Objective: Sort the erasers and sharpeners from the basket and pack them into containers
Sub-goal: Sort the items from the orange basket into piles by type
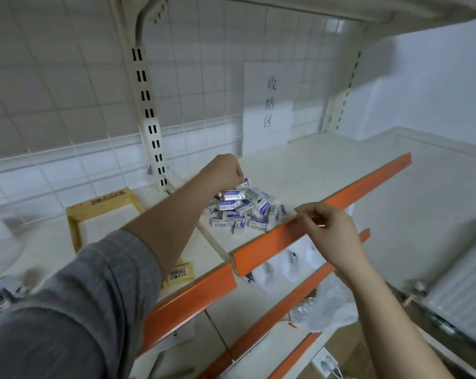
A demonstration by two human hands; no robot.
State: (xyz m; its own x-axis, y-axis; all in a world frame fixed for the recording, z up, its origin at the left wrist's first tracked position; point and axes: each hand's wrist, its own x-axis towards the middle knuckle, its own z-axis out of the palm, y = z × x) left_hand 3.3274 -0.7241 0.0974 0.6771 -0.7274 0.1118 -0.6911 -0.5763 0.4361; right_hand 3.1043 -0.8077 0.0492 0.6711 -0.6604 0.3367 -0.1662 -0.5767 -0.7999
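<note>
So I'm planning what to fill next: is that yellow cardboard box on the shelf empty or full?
Seemingly empty: the open yellow cardboard box shows only a pale bare bottom, though the sleeved left forearm hides its near corner.

Grey ribbed sleeve (103, 272) pushed up the left forearm

eraser pile (243, 210) on shelf (313, 170), right of box (105, 212)

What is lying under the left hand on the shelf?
A pile of boxed erasers lies under the left hand. The curled fingers seem to grip one; what else they cover is hidden.
</note>
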